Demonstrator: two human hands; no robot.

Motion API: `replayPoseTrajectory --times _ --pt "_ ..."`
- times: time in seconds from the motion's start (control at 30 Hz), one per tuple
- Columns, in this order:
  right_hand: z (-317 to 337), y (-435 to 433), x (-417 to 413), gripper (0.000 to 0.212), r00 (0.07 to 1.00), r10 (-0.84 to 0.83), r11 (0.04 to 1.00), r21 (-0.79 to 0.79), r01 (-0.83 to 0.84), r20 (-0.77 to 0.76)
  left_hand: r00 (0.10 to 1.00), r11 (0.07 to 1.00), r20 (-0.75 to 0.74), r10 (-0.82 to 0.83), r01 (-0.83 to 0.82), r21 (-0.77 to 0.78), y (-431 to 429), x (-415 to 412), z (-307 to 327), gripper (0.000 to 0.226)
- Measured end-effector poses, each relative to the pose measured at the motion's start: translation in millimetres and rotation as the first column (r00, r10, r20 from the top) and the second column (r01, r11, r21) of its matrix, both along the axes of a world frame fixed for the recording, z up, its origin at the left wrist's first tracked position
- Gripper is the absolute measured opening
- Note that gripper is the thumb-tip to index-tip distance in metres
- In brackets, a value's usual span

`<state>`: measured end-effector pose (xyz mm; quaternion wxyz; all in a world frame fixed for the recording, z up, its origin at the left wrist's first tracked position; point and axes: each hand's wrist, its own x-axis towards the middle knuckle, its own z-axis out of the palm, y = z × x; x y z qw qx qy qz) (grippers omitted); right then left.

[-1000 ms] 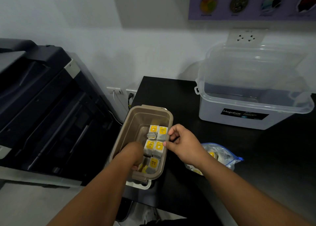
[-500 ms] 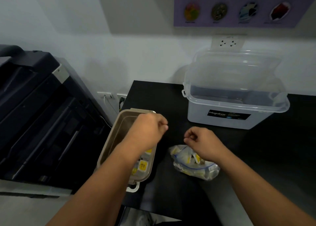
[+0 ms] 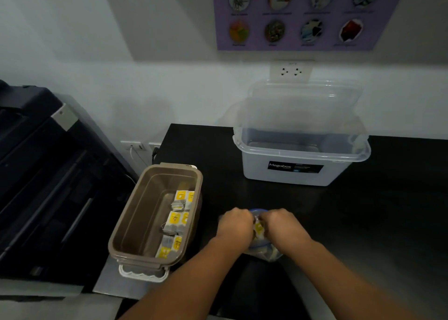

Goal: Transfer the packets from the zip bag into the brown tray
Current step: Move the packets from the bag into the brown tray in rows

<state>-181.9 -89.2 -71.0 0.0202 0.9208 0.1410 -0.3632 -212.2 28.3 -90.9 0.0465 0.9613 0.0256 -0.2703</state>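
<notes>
The zip bag (image 3: 264,253) lies on the black table (image 3: 363,222) just right of the brown tray (image 3: 135,213). Both hands sit at its mouth: the left hand (image 3: 234,225) and right hand (image 3: 278,225) each have their fingers curled down onto the bag's top edge. They seem to be gripping the film and pulling it apart, though the fingertips are hidden under the knuckles. A yellow packet (image 3: 259,227) shows between the hands, and more packets (image 3: 179,213) already lie along the tray's right side. The bag is probably thin, limp and slick, so it will likely slide or crumple unless one hand holds its rim. The packets look light, flat and flexible, best pinched by an edge or corner, several together.
</notes>
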Motion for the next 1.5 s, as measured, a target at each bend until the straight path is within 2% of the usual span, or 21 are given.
replayPoseTrajectory --times 0.07,0.13,0.2,0.3,0.37,0.5,0.63,0.67,0.73,0.8,0.93,1.07,1.23,1.37,1.5 --pt "-0.1 7.0 9.4 0.064 0.986 -0.097 0.994 -0.065 0.089 -0.139 0.997 1.0 0.074 0.001 -0.003 0.025 -4.5 -5.8 -8.7 0.027" --pt "-3.6 13.5 17.8 0.061 0.926 -0.292 0.956 -0.09 0.279 -0.241 0.997 0.998 0.081 0.009 -0.014 0.057 -11.5 -6.3 -14.4 0.034" --pt "-9.7 15.5 21.0 0.053 0.857 -0.443 0.897 -0.111 0.429 -0.264 0.999 0.995 0.039 0.025 -0.029 0.098 -18.6 -3.8 -15.7 0.036" --pt "-16.0 13.6 23.3 0.054 0.829 -0.486 0.874 -0.117 0.472 -0.276 0.996 0.991 -0.07 0.054 -0.044 0.128 -23.8 2.9 -16.2 0.039" --pt "-19.9 11.3 25.3 0.055 0.842 -0.468 0.883 -0.11 0.456 -0.267 0.992 0.993 -0.1 0.078 -0.069 0.096 -25.0 4.3 -17.3 0.041" --pt "-22.6 7.5 25.4 0.067 0.916 -0.329 0.944 -0.12 0.309 -0.229 0.989 0.989 0.027 0.148 -0.149 0.013 -23.8 -2.5 -19.6 0.037" --pt "-20.9 2.5 22.3 0.068 0.962 -0.204 0.978 -0.076 0.193 -0.179 0.972 0.968 0.039 0.232 -0.227 -0.108 -20.4 -5.8 -12.9 0.028" --pt "-20.2 -2.9 17.9 0.06 0.979 -0.154 0.988 -0.018 0.153 -0.137 0.96 0.95 0.045 0.275 -0.265 -0.164 -18.9 -6.3 -11.7 0.024" --pt "-24.6 -20.3 5.3 0.03 0.994 -0.035 0.98 0.199 0.015 0.1 0.926 0.892 0.057 0.374 -0.343 -0.295 -14.5 -8.2 -9.2 0.017" --pt "-27.2 -37.0 -7.2 0.022 0.966 -0.028 0.932 0.356 -0.068 0.257 0.873 0.806 0.068 0.483 -0.412 -0.425 -8.9 -11.7 -6.3 0.012" --pt "-33.1 -40.3 -3.4 0.026 0.969 0.031 0.924 0.363 -0.121 0.245 0.815 0.683 0.074 0.574 -0.427 -0.593 -2.7 -20.8 -0.4 0.003" --pt "-41.7 -35.3 0.4 0.028 0.965 0.108 0.931 0.315 -0.183 0.24 0.798 0.628 0.067 0.599 -0.416 -0.658 -1.8 -26.2 2.5 0.02" --pt "-45.9 -28.0 5.2 0.027 0.965 0.152 0.941 0.266 -0.207 0.214 0.761 0.554 0.045 0.648 -0.43 -0.712 3.2 -25.7 5.7 0.026" --pt "-48.5 -26.6 5.8 0.029 0.963 0.156 0.942 0.26 -0.212 0.219 0.766 0.546 0.036 0.641 -0.424 -0.723 12.3 -23.8 14.3 0.035" --pt "-48.9 -25.1 3.2 0.027 0.966 0.108 0.95 0.262 -0.17 0.233 0.806 0.588 0.074 0.588 -0.363 -0.723 23.6 -23.3 33.0 0.046"
